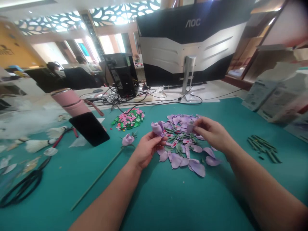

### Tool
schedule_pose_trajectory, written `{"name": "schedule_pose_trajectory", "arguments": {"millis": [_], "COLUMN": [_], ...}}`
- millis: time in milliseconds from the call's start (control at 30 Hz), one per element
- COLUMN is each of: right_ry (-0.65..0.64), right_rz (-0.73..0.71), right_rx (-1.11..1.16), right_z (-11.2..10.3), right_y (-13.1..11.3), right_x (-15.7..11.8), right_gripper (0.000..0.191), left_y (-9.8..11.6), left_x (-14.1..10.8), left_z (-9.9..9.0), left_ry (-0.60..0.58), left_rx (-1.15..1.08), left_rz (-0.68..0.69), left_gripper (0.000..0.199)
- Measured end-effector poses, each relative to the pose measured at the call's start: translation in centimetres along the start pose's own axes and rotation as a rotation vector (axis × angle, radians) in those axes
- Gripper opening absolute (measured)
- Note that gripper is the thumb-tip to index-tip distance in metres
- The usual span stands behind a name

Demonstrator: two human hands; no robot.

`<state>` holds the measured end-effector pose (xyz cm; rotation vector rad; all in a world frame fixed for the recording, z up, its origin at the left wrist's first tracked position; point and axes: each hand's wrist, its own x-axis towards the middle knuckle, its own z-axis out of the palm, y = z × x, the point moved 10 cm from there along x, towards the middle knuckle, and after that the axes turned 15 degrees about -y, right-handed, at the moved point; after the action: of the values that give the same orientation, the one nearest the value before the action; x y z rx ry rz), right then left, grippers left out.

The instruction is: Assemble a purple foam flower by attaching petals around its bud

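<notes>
The white film (26,120) and the boxes (276,86) blur, the boxes running off the right edge, the monitor's (192,41) top is cut off, the left hand's (150,146) fingers partly hide the flower's (157,128) base, and distant people (83,65) look smeared.

Purple flower head (157,128) in the left hand (149,145), petal (190,128) in the right (205,131)
Purple petals (176,160) lie heaped on the green mat (166,202); a stemmed purple rose (128,140) rests beside the left forearm.
</notes>
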<state>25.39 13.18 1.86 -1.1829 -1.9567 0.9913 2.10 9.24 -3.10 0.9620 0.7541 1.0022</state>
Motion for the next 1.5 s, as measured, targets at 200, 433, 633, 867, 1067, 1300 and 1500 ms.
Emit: {"name": "schedule_pose_trajectory", "arguments": {"millis": [200,433,633,867,1067,1300,1500], "right_ry": [-0.033,-0.019,0.055,0.091,0.087,0.092,0.091], "right_rz": [-0.115,-0.367,-0.510,-0.573,-0.584,-0.591,-0.598], "right_rx": [0.021,-0.126,-0.291,-0.379,-0.393,-0.416,-0.427], "right_z": [3.4,5.5,6.0,6.6,6.9,7.0,7.0], "right_y": [-4.0,-7.3,-9.5,-10.4,-10.4,-10.4,-10.5], "right_x": [-1.1,-2.1,-3.3,-3.9,-3.9,-3.9,-4.0], "right_gripper": [0.015,0.006,0.009,0.010,0.012,0.012,0.012], "left_y": [-0.4,-0.3,0.0,0.1,0.3,0.2,0.3], "left_x": [0.1,0.2,0.0,-0.1,-0.2,-0.3,-0.3], "left_z": [0.2,0.5,0.8,1.1,1.2,1.2,1.3], "left_ry": [-0.036,-0.039,-0.044,-0.053,-0.057,-0.044,-0.055], "left_rx": [0.014,0.014,0.030,0.031,0.036,0.034,0.049], "left_rz": [-0.003,-0.003,0.017,0.027,0.037,0.033,0.034], "left_gripper": [0.025,0.024,0.023,0.027,0.032,0.030,0.033]}}
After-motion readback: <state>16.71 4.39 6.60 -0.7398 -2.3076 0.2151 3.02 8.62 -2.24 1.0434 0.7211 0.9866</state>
